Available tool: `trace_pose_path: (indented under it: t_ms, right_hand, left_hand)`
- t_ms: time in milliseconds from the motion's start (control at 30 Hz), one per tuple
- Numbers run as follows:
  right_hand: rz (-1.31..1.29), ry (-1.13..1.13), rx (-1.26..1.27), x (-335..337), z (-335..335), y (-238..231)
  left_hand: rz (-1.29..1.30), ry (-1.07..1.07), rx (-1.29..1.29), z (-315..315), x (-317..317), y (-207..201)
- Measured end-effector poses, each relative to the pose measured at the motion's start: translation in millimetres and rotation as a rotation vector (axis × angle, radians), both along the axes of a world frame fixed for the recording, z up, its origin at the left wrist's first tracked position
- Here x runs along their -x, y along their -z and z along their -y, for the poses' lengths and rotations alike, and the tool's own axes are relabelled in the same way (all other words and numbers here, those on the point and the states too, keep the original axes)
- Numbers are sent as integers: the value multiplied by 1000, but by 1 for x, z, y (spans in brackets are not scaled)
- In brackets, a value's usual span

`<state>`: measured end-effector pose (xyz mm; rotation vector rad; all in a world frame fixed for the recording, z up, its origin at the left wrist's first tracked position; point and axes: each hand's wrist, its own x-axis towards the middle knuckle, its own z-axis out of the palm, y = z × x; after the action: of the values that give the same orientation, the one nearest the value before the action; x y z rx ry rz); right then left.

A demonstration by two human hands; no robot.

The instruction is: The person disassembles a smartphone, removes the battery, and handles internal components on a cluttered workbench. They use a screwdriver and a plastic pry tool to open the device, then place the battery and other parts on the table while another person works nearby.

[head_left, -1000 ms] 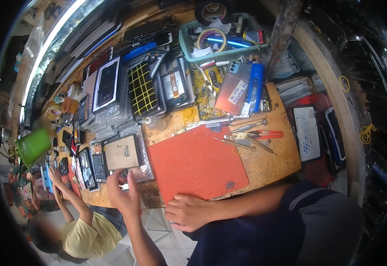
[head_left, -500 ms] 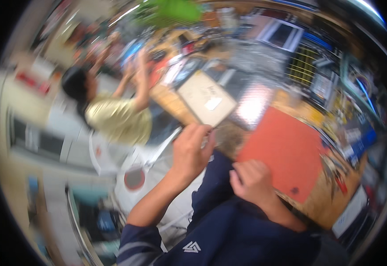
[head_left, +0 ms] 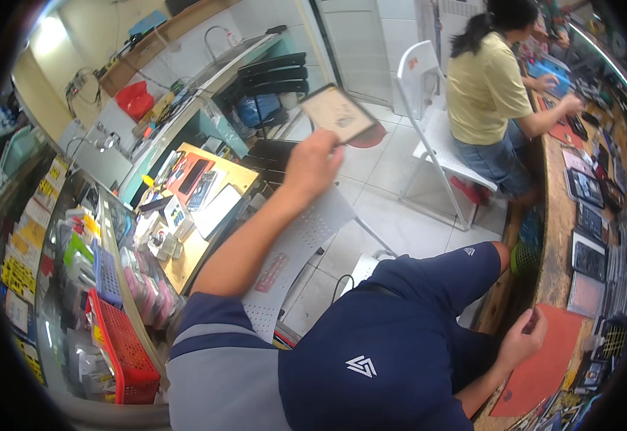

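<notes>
My left hand (head_left: pixel 313 167) is raised out to the left, its fingers closed on the near edge of a flat rectangular panel (head_left: pixel 338 111). The panel has a beige face with faint dark marks and a thin dark border, and it is held tilted above the floor. On the other side, my right hand (head_left: pixel 525 339) is by the workbench edge, over the near part of a red mat (head_left: pixel 549 359). Its fingers are loosely curled with a gap at the thumb, and nothing shows in them.
A person in a yellow shirt (head_left: pixel 489 93) sits on a white folding chair (head_left: pixel 421 93) at the bench (head_left: pixel 554 215). Tablets (head_left: pixel 587 255) lie along it. At left are a small wooden table (head_left: pixel 238 176), a red basket (head_left: pixel 123 352) and a perforated white chair back (head_left: pixel 306 237).
The view has swung left, away from the bench. My left hand has carried the beige panel from beside the bench out over the floor. My right hand stays by the red mat.
</notes>
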<state>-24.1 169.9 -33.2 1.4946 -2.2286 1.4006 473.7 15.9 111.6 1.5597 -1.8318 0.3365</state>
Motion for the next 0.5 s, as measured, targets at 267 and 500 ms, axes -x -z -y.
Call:
trace_pose_path:
  t_ms: [267,500]
  right_hand:
    - [-100,39,-102,14,3,6]
    - [-209,50,-96,19,7,10]
  left_hand:
    - [-6,-629,-36,-81,-252,36]
    - [-28,-995,-114,-143,-388,81]
